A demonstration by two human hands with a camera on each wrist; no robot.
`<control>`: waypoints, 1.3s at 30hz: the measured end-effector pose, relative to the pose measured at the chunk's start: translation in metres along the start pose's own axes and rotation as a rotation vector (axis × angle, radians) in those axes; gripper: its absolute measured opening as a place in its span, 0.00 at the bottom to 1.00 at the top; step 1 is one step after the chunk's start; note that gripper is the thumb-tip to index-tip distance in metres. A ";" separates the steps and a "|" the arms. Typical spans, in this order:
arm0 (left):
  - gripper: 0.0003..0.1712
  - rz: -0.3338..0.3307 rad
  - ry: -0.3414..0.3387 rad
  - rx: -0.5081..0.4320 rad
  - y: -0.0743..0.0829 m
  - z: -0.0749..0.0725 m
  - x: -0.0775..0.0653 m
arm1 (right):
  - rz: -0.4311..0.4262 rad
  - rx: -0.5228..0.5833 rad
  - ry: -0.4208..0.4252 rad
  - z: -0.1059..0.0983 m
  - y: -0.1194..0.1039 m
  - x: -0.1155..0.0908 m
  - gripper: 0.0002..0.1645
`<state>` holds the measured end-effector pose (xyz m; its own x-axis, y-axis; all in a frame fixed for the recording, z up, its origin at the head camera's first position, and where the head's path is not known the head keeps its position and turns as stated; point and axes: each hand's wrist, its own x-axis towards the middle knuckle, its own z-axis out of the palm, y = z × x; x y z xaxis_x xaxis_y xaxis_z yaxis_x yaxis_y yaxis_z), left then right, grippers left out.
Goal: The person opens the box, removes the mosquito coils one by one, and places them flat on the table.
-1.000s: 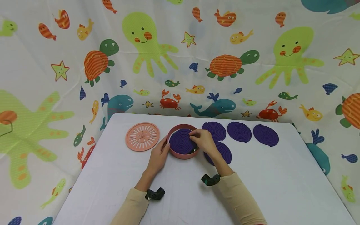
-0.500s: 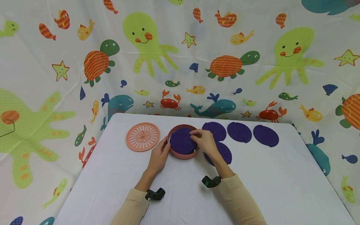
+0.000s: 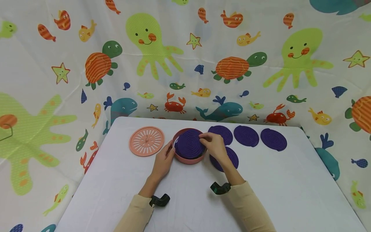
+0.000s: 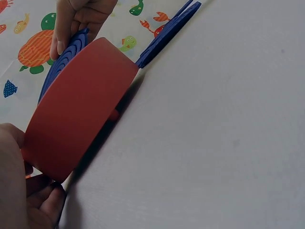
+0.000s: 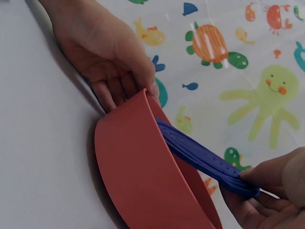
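My left hand (image 3: 162, 163) holds the left side of a round pink holder (image 3: 189, 161), thumb at its rim and fingers around the outer wall. With thumb and fingertips, my right hand (image 3: 215, 146) pinches the right edge of a purple spiral-grooved coaster (image 3: 189, 143) at the holder's mouth. The right wrist view shows this coaster (image 5: 202, 155) tilted, its far edge inside the holder and its gripped edge raised above the rim. From the left wrist, the holder's wall (image 4: 81, 109) hides most of the coaster (image 4: 64, 62).
A slotted pink round lid (image 3: 147, 141) lies left of the holder. More purple coasters lie to the right: one (image 3: 246, 136) in the back row, another (image 3: 273, 139) at its far right, and one (image 3: 230, 158) partly under my right forearm. A sea-animal curtain (image 3: 185, 64) hangs behind the white table (image 3: 185, 199).
The pinched coaster has shifted slightly right and up in the holder's mouth, along with my right hand. My left hand and the holder have stayed in place.
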<state>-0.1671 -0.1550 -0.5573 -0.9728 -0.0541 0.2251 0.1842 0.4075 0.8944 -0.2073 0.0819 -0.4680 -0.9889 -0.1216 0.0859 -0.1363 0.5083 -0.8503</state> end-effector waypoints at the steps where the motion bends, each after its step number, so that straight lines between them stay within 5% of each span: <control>1: 0.29 0.001 0.000 0.001 0.000 0.000 0.000 | 0.001 0.006 0.003 -0.001 0.001 0.000 0.10; 39: 0.29 -0.019 -0.010 0.027 0.003 0.000 0.000 | 0.010 0.025 0.130 -0.045 0.012 -0.018 0.12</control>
<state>-0.1664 -0.1539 -0.5549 -0.9774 -0.0532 0.2047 0.1625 0.4309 0.8877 -0.1941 0.1288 -0.4562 -0.9898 -0.0042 0.1424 -0.1264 0.4876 -0.8639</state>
